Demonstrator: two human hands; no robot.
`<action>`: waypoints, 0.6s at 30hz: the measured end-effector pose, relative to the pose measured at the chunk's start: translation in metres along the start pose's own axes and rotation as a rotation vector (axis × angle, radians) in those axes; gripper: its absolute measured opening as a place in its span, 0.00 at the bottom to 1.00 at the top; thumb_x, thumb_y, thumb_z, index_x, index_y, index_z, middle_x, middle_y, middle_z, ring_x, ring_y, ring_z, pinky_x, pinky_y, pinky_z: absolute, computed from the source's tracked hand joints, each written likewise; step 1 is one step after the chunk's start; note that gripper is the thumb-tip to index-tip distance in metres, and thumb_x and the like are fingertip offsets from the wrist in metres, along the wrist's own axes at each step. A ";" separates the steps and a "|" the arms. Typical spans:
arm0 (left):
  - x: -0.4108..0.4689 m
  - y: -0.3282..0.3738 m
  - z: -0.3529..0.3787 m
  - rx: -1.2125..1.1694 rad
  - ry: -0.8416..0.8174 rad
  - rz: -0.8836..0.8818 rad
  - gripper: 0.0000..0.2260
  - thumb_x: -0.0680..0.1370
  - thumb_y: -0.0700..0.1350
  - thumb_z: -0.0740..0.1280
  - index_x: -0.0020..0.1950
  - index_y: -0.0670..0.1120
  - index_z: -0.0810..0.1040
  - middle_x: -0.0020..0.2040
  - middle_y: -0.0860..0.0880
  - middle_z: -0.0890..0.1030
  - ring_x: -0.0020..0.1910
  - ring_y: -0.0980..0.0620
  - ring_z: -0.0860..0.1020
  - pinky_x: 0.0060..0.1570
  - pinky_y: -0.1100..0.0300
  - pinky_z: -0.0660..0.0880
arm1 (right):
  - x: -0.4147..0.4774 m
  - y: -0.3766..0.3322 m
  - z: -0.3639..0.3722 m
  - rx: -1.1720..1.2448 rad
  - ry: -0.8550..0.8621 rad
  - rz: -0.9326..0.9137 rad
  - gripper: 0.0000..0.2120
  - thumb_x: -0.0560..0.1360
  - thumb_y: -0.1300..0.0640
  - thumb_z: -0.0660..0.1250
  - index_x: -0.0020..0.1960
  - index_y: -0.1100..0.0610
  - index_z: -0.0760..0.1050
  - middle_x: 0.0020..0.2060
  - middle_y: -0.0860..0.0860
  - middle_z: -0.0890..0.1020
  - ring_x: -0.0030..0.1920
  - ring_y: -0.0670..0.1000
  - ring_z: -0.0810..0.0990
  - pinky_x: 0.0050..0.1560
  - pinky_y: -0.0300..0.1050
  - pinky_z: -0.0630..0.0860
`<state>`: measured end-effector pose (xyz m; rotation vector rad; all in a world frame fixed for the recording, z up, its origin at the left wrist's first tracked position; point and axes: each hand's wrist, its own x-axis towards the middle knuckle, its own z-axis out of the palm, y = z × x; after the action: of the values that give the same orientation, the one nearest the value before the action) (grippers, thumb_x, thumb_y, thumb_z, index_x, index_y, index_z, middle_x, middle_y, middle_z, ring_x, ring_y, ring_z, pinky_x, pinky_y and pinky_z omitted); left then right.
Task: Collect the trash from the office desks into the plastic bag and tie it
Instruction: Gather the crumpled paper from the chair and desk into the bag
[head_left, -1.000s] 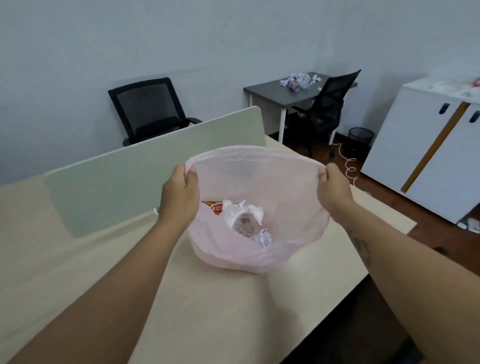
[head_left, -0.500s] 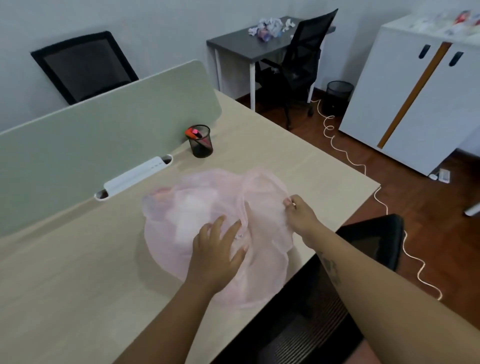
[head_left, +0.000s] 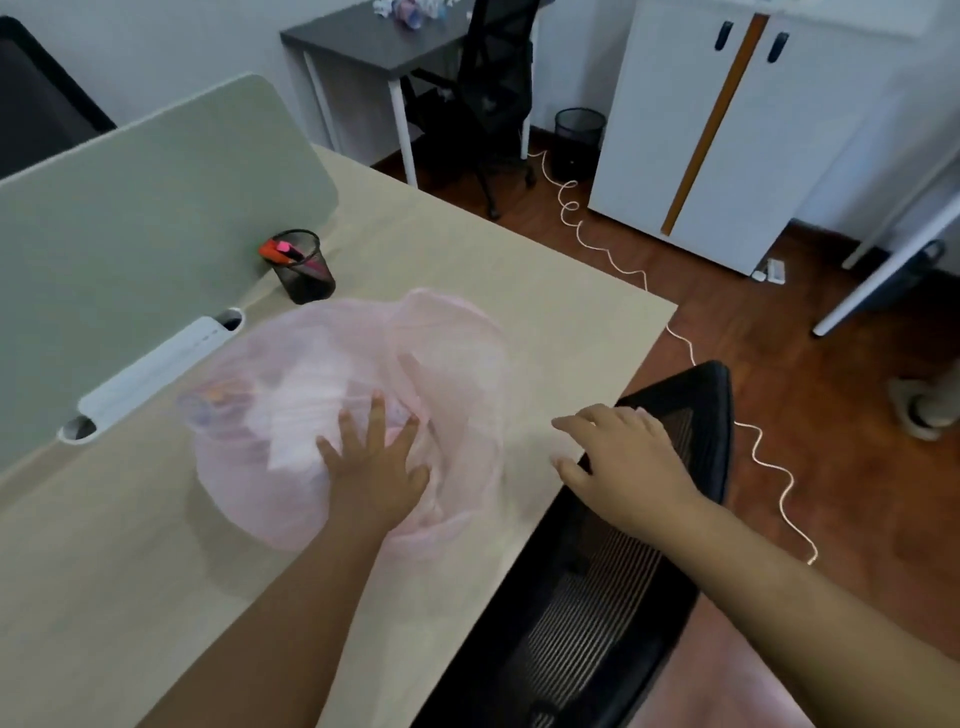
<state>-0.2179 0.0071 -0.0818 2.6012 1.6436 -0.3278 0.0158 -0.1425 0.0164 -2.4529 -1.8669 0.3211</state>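
Pink plastic bag (head_left: 311, 374) lies slumped on the table (head_left: 130, 571), trash showing through, near the mesh pen cup (head_left: 305, 270). Your left hand (head_left: 376, 470) presses flat on it, fingers spread. Your right hand (head_left: 621, 467) is off the bag, fingers loose, holding nothing, over the table edge by the black chair (head_left: 597, 634).

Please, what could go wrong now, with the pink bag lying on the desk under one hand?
1. The pink bag is not tied; the left hand pressing flat on it may push trash out of the loose top.
2. The pen cup stands close behind the bag and could be knocked over.
3. Crumpled trash lies on the dark desk; tying now might leave it behind.
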 end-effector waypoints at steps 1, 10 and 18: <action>0.000 0.000 -0.005 -0.038 -0.009 0.005 0.29 0.79 0.65 0.55 0.79 0.63 0.53 0.80 0.48 0.36 0.77 0.33 0.41 0.71 0.30 0.45 | -0.013 0.001 -0.001 -0.035 0.049 0.029 0.22 0.79 0.42 0.58 0.72 0.45 0.68 0.68 0.48 0.72 0.70 0.55 0.66 0.74 0.56 0.54; -0.121 0.047 -0.063 -0.793 0.151 0.356 0.35 0.72 0.63 0.62 0.75 0.50 0.58 0.78 0.48 0.58 0.78 0.46 0.54 0.74 0.44 0.57 | -0.063 0.006 0.014 0.003 0.136 0.329 0.18 0.77 0.48 0.61 0.66 0.46 0.76 0.75 0.50 0.65 0.78 0.64 0.46 0.76 0.63 0.46; -0.222 0.094 -0.054 -0.688 -0.573 0.627 0.40 0.79 0.51 0.63 0.78 0.63 0.36 0.73 0.72 0.33 0.78 0.60 0.39 0.76 0.58 0.48 | -0.084 0.023 0.010 0.132 -0.013 0.261 0.23 0.76 0.44 0.52 0.47 0.50 0.84 0.53 0.44 0.83 0.76 0.46 0.56 0.76 0.56 0.34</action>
<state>-0.2173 -0.2223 0.0092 2.0565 0.5661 -0.3400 0.0148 -0.2306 0.0148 -2.6074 -1.4763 0.4550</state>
